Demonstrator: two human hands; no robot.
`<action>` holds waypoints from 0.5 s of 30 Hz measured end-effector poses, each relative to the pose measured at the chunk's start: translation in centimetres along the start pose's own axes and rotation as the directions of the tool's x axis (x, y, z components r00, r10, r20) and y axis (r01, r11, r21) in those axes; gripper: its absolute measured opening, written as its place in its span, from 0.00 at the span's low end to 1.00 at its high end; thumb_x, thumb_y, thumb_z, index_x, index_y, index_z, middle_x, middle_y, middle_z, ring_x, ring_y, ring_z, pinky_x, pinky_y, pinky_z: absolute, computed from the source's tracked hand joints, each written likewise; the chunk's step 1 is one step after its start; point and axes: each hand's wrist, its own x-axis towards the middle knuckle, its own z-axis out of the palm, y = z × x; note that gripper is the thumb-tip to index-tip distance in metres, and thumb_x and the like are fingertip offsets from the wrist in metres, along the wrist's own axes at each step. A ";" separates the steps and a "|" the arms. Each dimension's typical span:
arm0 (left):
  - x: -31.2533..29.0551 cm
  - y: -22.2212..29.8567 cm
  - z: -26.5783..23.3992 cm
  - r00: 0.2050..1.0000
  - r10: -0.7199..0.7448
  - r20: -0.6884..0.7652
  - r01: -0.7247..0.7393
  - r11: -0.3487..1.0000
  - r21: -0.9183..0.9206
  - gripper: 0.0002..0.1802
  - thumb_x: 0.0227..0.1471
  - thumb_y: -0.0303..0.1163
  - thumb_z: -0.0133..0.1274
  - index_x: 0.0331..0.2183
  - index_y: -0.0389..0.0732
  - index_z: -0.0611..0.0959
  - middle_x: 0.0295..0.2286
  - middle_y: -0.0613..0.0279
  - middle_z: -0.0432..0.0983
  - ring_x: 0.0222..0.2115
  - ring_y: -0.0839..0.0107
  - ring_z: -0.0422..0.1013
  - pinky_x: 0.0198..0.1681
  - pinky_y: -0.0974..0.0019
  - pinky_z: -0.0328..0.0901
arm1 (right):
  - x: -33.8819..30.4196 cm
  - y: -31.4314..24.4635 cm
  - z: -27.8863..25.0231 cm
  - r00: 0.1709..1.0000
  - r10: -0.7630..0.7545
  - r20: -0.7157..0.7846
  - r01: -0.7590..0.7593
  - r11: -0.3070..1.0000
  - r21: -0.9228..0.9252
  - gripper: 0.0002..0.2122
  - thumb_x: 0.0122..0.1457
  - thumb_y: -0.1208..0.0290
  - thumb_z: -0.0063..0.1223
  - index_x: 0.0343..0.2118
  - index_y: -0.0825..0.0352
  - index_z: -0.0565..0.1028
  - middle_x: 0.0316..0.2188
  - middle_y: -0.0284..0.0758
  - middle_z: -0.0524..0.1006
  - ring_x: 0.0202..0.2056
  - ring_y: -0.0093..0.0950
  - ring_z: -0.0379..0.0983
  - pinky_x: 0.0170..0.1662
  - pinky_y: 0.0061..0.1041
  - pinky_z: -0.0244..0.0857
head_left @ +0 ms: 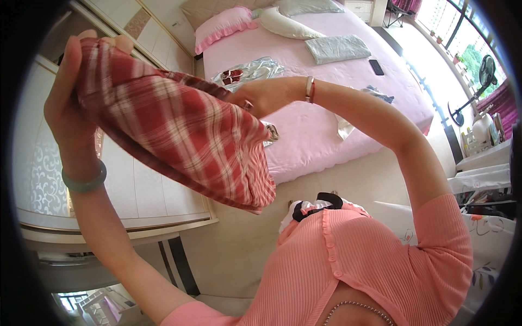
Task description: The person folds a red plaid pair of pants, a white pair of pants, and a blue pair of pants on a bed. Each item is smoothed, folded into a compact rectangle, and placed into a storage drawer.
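A red plaid garment [174, 125] with white and dark lines is stretched between my raised hands, in front of the wardrobe and the bed. One edge, at its lower right, is gathered in small puckers; I cannot tell the garment's exact kind. My left hand [73, 103], with a green bangle at the wrist, is closed around its upper left end. At its right side, my right hand [269, 98] grips the upper edge, the fingers partly hidden by the cloth. A ring and a bracelet show on that hand and wrist.
Ahead is a bed [391, 122] with a pink cover. On it lie a pink pillow [225, 27], a folded grey cloth [337, 50], a phone [376, 67] and a crumpled pale garment [261, 68]. A wardrobe [117, 179] stands left; a fan [485, 70] is right.
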 end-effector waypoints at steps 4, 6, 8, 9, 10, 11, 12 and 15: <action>-0.1 -4.1 -3.6 0.997 -0.057 -0.057 0.057 0.998 0.000 0.19 0.59 0.41 0.51 0.44 0.36 0.79 0.38 0.56 0.79 0.41 0.70 0.74 0.50 0.69 0.65 | -7.2 3.7 -1.9 0.985 0.165 -0.046 -0.168 0.982 -0.084 0.17 0.52 0.66 0.64 0.43 0.69 0.77 0.34 0.39 0.81 0.34 0.27 0.76 0.42 0.28 0.68; -0.9 -4.3 -5.2 0.993 -0.089 -0.081 0.104 0.974 0.200 0.14 0.57 0.37 0.54 0.40 0.38 0.81 0.37 0.61 0.79 0.38 0.73 0.74 0.49 0.70 0.64 | -10.0 4.2 -4.9 0.944 0.198 -0.264 -0.246 0.955 -0.163 0.17 0.50 0.65 0.66 0.39 0.69 0.78 0.31 0.37 0.81 0.34 0.26 0.76 0.42 0.27 0.68; -0.3 -5.4 -4.9 0.985 -0.173 0.010 0.149 0.875 0.461 0.09 0.54 0.35 0.58 0.30 0.39 0.82 0.29 0.69 0.76 0.32 0.77 0.70 0.44 0.71 0.63 | -12.7 1.7 -8.7 0.855 0.216 -0.471 -0.406 0.845 -0.348 0.16 0.50 0.64 0.67 0.38 0.69 0.78 0.30 0.35 0.81 0.34 0.24 0.76 0.42 0.26 0.68; -1.4 -1.9 -4.6 0.963 -0.268 -0.016 0.209 0.711 0.671 0.10 0.52 0.35 0.60 0.25 0.39 0.80 0.25 0.73 0.72 0.29 0.78 0.67 0.42 0.72 0.61 | -11.8 -0.3 -9.9 0.835 0.123 -0.537 -0.380 0.834 -0.400 0.16 0.51 0.64 0.66 0.38 0.68 0.78 0.30 0.34 0.80 0.35 0.24 0.76 0.41 0.26 0.68; 0.0 -5.4 -4.9 0.968 -0.248 0.047 0.075 0.458 0.886 0.13 0.54 0.32 0.57 0.23 0.37 0.73 0.24 0.71 0.62 0.32 0.78 0.61 0.39 0.71 0.57 | -14.2 0.4 -12.3 0.859 -0.019 -0.511 -0.348 0.710 -0.612 0.16 0.51 0.64 0.66 0.38 0.68 0.78 0.29 0.35 0.79 0.34 0.24 0.76 0.41 0.26 0.68; 0.6 -5.9 -4.5 0.987 -0.131 0.092 -0.035 0.385 0.922 0.13 0.53 0.32 0.59 0.23 0.37 0.73 0.24 0.70 0.62 0.32 0.77 0.61 0.39 0.70 0.57 | -15.2 0.5 -14.4 0.878 -0.201 -0.435 -0.255 0.574 -0.778 0.16 0.51 0.63 0.66 0.38 0.67 0.78 0.28 0.37 0.79 0.34 0.25 0.76 0.40 0.25 0.68; 0.6 -6.9 -4.6 0.990 -0.028 0.136 -0.122 0.292 0.949 0.13 0.52 0.32 0.60 0.23 0.37 0.73 0.23 0.69 0.61 0.31 0.75 0.61 0.40 0.69 0.57 | -14.5 -2.9 -14.4 0.884 0.007 -0.468 -0.353 0.667 -0.656 0.15 0.47 0.65 0.69 0.36 0.65 0.78 0.37 0.34 0.75 0.45 0.31 0.68 0.53 0.33 0.60; 2.7 -6.7 -5.0 0.938 0.176 0.299 -0.314 0.061 0.948 0.12 0.50 0.31 0.61 0.25 0.36 0.75 0.26 0.66 0.67 0.32 0.70 0.65 0.43 0.67 0.59 | -15.1 -5.3 -16.1 0.798 -0.153 -0.583 -0.350 0.670 -0.655 0.13 0.49 0.70 0.66 0.35 0.68 0.76 0.35 0.33 0.74 0.40 0.27 0.70 0.47 0.30 0.64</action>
